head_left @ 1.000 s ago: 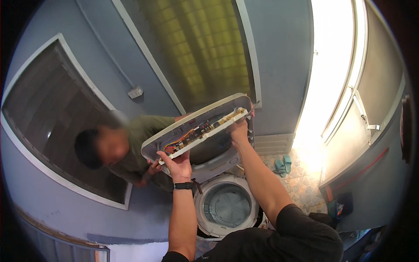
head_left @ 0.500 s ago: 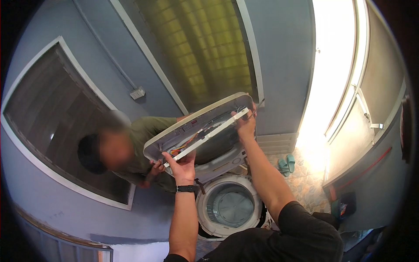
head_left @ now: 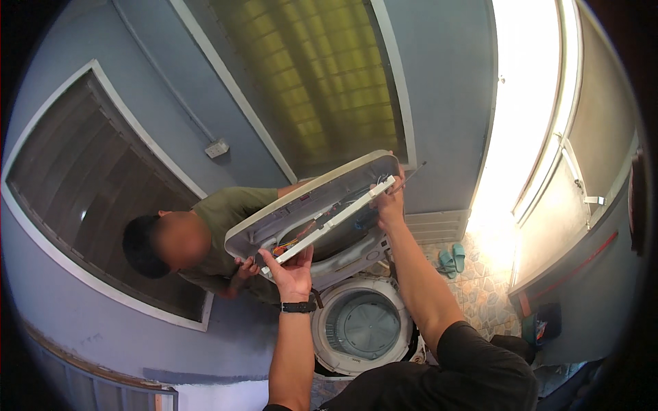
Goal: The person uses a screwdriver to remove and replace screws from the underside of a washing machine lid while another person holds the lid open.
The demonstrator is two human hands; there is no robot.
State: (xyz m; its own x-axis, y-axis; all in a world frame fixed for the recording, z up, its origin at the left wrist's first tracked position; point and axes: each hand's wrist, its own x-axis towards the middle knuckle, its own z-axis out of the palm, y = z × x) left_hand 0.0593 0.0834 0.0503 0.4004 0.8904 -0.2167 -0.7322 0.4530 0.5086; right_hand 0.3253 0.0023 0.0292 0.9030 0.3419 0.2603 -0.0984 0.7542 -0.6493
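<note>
A white panel strip (head_left: pixel 336 222) with coloured wires (head_left: pixel 293 242) behind it spans between my hands. My left hand (head_left: pixel 293 277) holds its lower left end, thumb on the near side. Round the upper right end my right hand (head_left: pixel 389 207) is closed. A thin dark rod (head_left: pixel 417 169) sticks out past that end; whose hand has it is hidden. The strip lies across the underside of a washing machine top cover (head_left: pixel 264 212), tilted up on its edge. Below stands the open washing machine tub (head_left: pixel 363 325).
A co-worker in an olive shirt (head_left: pixel 233 209) supports the cover from the left, one hand (head_left: pixel 245 268) at its lower corner. Teal slippers (head_left: pixel 451 260) lie on the tiled floor beside the bright doorway (head_left: pixel 524 123). A dark bin (head_left: pixel 546 325) stands at right.
The cover and strip have dropped slightly and turned a little in view. Both my hands moved down with the strip, the left one also slightly right. My hold is unchanged.
</note>
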